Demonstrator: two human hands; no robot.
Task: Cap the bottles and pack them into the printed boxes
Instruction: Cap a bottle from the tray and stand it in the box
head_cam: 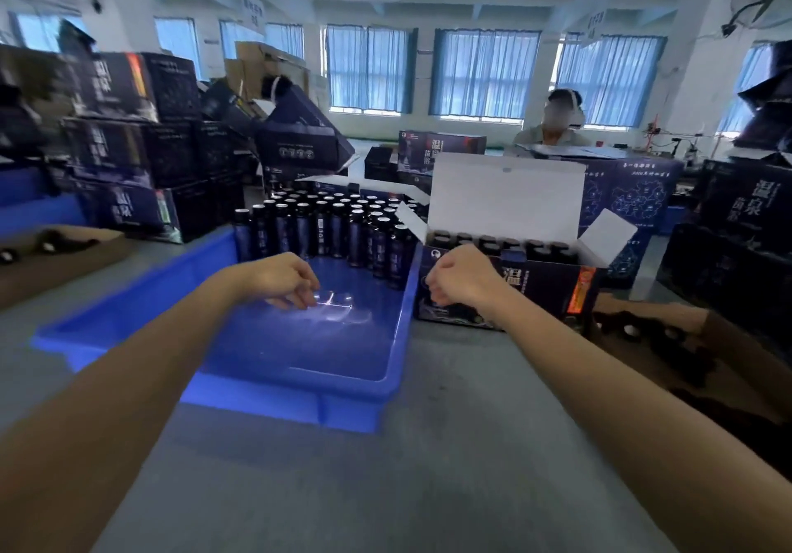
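On the table [428,488], dark bottles [325,226] stand at the far end of the blue bin [400,338]. Over the bin, the left hand [283,280] pinches a clear plastic piece [338,304]. The right hand [463,278] is curled at the near left corner of the open printed box [544,291], which holds more bottles; whether it grasps anything cannot be told

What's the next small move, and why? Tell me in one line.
Probably lift the clear plastic piece, which the left hand seems to pinch over the blue tray, across to the open printed box: its bottles look capped, and its lid stands open.
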